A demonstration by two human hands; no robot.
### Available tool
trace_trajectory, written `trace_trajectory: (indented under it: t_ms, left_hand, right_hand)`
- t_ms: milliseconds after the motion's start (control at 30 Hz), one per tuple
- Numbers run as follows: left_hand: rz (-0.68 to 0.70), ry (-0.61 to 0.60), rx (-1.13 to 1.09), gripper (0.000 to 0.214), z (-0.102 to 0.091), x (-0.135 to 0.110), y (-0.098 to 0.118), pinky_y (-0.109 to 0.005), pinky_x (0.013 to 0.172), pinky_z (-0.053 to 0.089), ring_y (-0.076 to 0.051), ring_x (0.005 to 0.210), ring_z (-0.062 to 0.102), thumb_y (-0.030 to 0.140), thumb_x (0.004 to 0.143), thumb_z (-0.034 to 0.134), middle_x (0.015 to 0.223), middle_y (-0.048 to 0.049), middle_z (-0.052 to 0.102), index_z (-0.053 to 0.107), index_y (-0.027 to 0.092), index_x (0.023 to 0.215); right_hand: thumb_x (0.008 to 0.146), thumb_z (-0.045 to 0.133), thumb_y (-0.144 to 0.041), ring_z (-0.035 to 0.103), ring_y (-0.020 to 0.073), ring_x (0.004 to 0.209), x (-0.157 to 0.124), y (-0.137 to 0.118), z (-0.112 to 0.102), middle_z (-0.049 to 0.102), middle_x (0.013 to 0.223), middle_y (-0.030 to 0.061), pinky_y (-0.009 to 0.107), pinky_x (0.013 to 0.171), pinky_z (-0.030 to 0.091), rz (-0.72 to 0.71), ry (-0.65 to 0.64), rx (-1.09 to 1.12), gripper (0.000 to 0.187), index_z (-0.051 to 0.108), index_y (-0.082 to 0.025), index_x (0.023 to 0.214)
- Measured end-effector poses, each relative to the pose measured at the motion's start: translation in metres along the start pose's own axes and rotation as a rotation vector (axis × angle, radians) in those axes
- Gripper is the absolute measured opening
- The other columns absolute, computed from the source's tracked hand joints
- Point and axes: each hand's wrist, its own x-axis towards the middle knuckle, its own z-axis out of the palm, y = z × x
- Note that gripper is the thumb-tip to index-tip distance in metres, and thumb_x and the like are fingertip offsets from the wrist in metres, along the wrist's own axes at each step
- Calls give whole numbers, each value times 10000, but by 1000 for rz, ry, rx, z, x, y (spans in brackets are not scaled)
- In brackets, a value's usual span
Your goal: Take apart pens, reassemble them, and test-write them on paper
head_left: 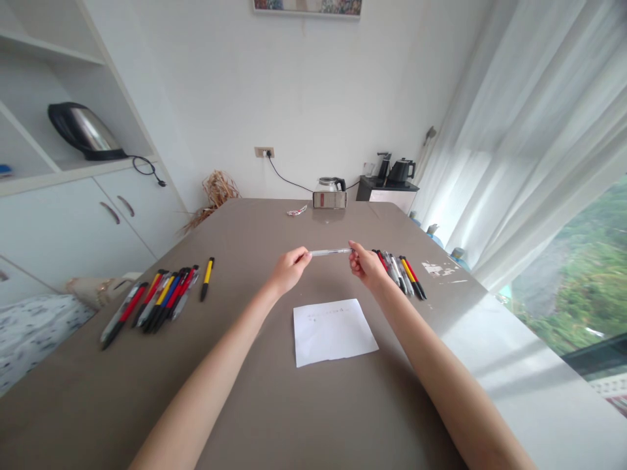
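Note:
A clear, slim pen [329, 252] is stretched level between both hands above the table. My left hand [290, 266] pinches its left end between thumb and fingers. At the other end, my right hand [363, 262] is closed on the tip, fingers curled under. Below them lies a white sheet of paper [335, 333] with faint writing near its top. Several pens [164, 297] in red, yellow, blue and clear lie bunched on the left, with one yellow-and-black pen [208, 277] slightly apart. A second group of pens [401, 274] lies beside my right forearm, partly hidden by it.
The brown table [255, 405] reaches toward the wall. At its far edge stands a glass kettle [330, 193] with a cord to the wall socket [264, 152]. A small patterned item [296, 211] lies near it. White curtains [514, 117] hang on the right.

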Motion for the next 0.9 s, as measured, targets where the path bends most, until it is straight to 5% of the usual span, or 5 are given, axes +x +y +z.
trace_trajectory:
  t_ms: [267,433,667,900]
  left_hand:
    - [-103,44,-442,300,12,2,-15,-175,396,314,-59,451,290,403,765,446,553,50,282,372,173,586]
    - [-125,98,-531,311,13,4,-16,-159,368,302,-51,433,288,382,742,486,520,54,278,358,171,553]
    - [-122,79,-374,424,20,2,-19,-195,411,294,-56,405,335,507,795,347,488,46,347,333,174,533]
    - [146,56,19,439,18,-9,-7,-216,466,205,-62,461,258,479,740,485,488,58,246,285,167,504]
  right_hand:
    - [676,572,-461,320,36,331,-3,0,2,394,381,-38,167,312,239,-59,-20,-27,364,456,-153,521]
    - [679,564,-467,331,38,341,-3,0,4,412,399,-29,169,322,244,-64,-48,-46,363,477,-145,536]
    - [723,487,-410,212,38,284,-9,-2,5,276,315,-71,186,297,155,29,-7,-119,354,346,-190,483]
    - [702,490,-295,188,40,272,-19,-8,8,245,302,-74,199,293,125,171,-125,-180,325,304,-203,452]
